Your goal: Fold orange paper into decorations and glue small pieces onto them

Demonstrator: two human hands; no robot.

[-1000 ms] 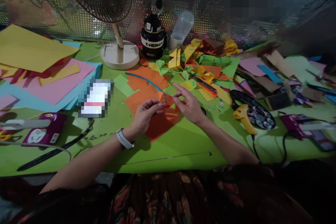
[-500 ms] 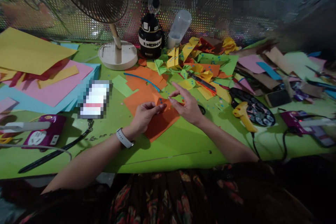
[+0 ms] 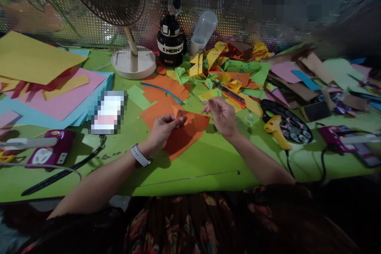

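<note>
My left hand (image 3: 162,130), with a pale watch band on the wrist, pinches a small folded piece of orange paper (image 3: 177,111) marked with blue dots. Under it lies a larger orange sheet (image 3: 186,143). To the right of that sheet is my right hand (image 3: 224,118), apart from the folded piece. Its fingers are curled in with the tips together, and whatever they may hold is too small to make out. Loose blue dots (image 3: 191,104) are scattered beyond the hands, near a blue paper strip (image 3: 162,89).
A heap of dotted paper pieces (image 3: 229,73) lies at the back, beside a black bottle (image 3: 170,45) and a fan base (image 3: 133,63). Coloured sheets (image 3: 38,59) and a phone (image 3: 107,113) are on the left. A yellow glue gun (image 3: 278,133) rests by a black tray (image 3: 294,127).
My right hand has drawn back to the right, away from the folded orange paper, and its fingers have curled in. My left hand still holds the paper in nearly the same place.
</note>
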